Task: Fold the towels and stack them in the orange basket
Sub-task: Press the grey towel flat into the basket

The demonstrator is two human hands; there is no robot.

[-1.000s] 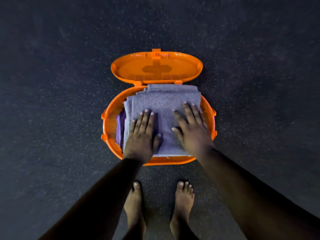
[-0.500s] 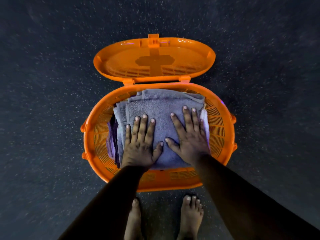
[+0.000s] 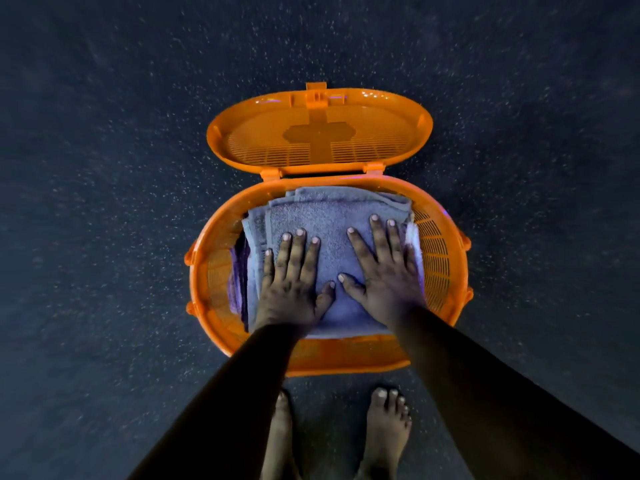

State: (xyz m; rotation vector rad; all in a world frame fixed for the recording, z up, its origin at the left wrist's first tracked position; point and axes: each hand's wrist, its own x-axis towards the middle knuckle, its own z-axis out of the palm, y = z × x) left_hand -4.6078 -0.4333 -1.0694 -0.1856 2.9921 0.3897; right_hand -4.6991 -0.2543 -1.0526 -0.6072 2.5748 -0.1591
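Both grips lay flat, fingers straight, holding nothing: left hand (image 3: 292, 289) & right hand (image 3: 384, 271) pressed on top grey towel (image 3: 325, 220). Towel stack sat inside orange basket (image 3: 446, 258), lid (image 3: 318, 133) open behind.

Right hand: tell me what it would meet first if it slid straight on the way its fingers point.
The right hand lies flat on the grey towel, fingers pointing away. It would probably first meet the far wall of the orange basket, below the open lid; depth is unclear.

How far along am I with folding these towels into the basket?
Done: folded towels sit stacked in the orange basket. In hand: your left hand and right hand press flat on the top one. Left: no loose towels show; the lid is open.
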